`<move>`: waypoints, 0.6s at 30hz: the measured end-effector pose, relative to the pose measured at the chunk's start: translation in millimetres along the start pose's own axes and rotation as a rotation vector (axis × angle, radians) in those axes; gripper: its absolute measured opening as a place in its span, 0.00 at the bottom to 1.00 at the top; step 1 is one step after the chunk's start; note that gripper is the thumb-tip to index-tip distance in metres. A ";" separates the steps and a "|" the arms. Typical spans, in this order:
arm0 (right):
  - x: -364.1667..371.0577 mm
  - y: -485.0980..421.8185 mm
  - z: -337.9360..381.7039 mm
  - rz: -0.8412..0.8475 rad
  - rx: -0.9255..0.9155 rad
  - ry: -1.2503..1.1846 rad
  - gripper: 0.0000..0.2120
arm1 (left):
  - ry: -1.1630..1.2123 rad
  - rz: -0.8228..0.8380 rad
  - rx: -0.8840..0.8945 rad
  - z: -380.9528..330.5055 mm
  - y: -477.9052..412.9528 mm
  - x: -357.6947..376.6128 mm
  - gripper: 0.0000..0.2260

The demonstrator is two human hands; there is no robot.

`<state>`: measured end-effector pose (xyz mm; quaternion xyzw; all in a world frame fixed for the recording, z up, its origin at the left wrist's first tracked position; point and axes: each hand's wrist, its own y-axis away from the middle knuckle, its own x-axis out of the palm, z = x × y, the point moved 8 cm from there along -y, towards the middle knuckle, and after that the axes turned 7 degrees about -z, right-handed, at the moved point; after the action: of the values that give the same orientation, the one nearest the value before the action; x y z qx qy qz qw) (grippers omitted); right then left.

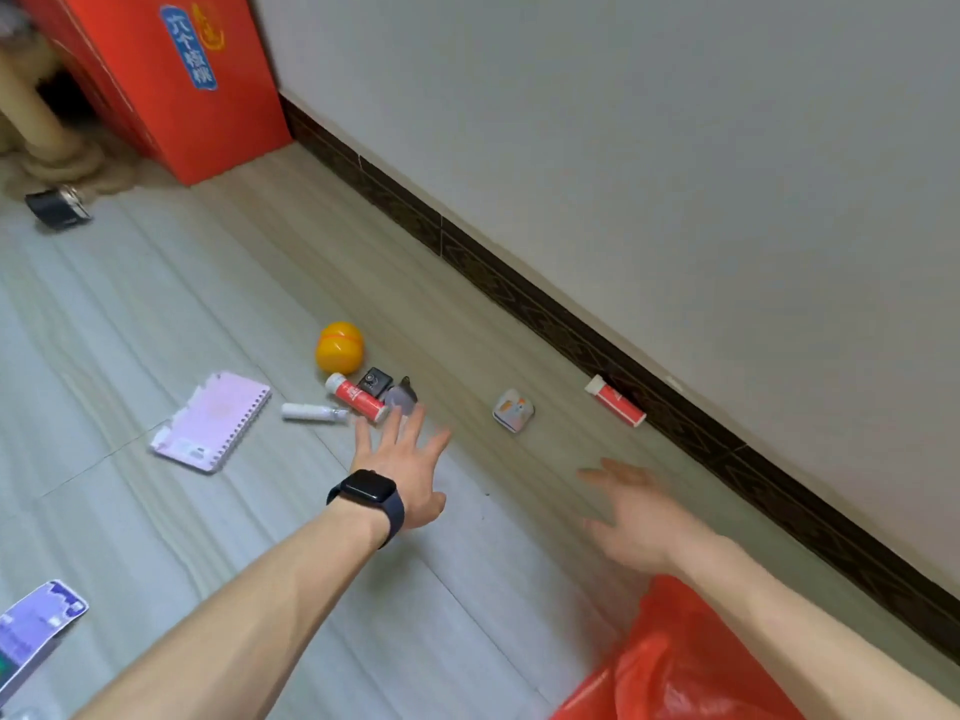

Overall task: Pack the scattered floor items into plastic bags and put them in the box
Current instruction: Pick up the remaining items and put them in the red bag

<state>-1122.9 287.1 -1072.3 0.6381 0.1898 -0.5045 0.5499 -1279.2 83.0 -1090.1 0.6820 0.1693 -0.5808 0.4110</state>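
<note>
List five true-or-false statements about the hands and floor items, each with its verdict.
1. The left hand grips the yellow ball. False: it is open and empty; the ball lies on the floor.
2. A dark watch sits on the left wrist. True.
3. The pink notebook is inside the red bag. False: it lies on the floor.
4. A red tube lies beside the skirting. True.
5. The right hand is open and empty. True.
</note>
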 end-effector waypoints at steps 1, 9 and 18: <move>8.7 -20.9 -9.5 0.048 0.032 0.035 0.32 | 0.000 0.004 0.020 -4.4 -14.5 9.0 0.37; 2.2 -169.3 -78.8 -0.261 0.294 0.007 0.34 | 0.038 -0.059 0.277 -73.5 -137.4 33.2 0.41; 39.8 -139.2 -22.5 -0.217 0.290 0.039 0.21 | 0.218 -0.327 0.314 -69.4 -75.9 65.0 0.19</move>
<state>-1207.4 339.7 -1179.8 0.6960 0.1934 -0.5707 0.3905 -1270.2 165.4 -1179.1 0.7595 0.2284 -0.5819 0.1800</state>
